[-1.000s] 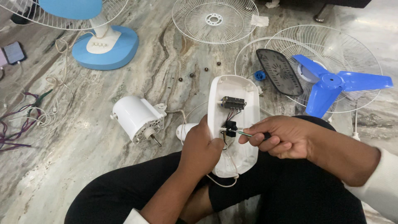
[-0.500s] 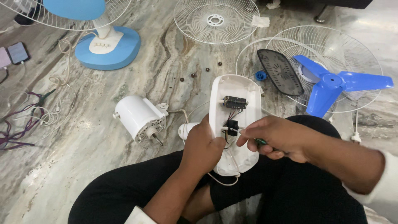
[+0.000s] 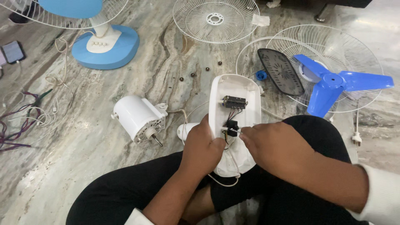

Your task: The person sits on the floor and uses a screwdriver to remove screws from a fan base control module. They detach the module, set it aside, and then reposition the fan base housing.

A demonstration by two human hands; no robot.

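A white oval fan base shell (image 3: 233, 89) lies open side up across my lap, with a black switch block (image 3: 234, 102) and a small black part (image 3: 231, 125) wired inside. My left hand (image 3: 204, 143) grips the shell's left edge. My right hand (image 3: 273, 148) is closed around a thin screwdriver (image 3: 235, 131), whose metal tip touches the small black part. The tool's handle is hidden in my fist.
A white fan motor (image 3: 137, 118) lies on the marble floor at left. Several dark screws (image 3: 200, 71) sit beyond the shell. A blue fan blade (image 3: 333, 83) rests on a wire grille (image 3: 354, 50), with a black cover (image 3: 280, 71), another grille (image 3: 214, 18), a blue-based fan (image 3: 104, 41) and cables (image 3: 25, 121) around.
My right hand has slid left over the screwdriver, so only the tip shows now. The view has shifted slightly; the left hand stays on the shell.
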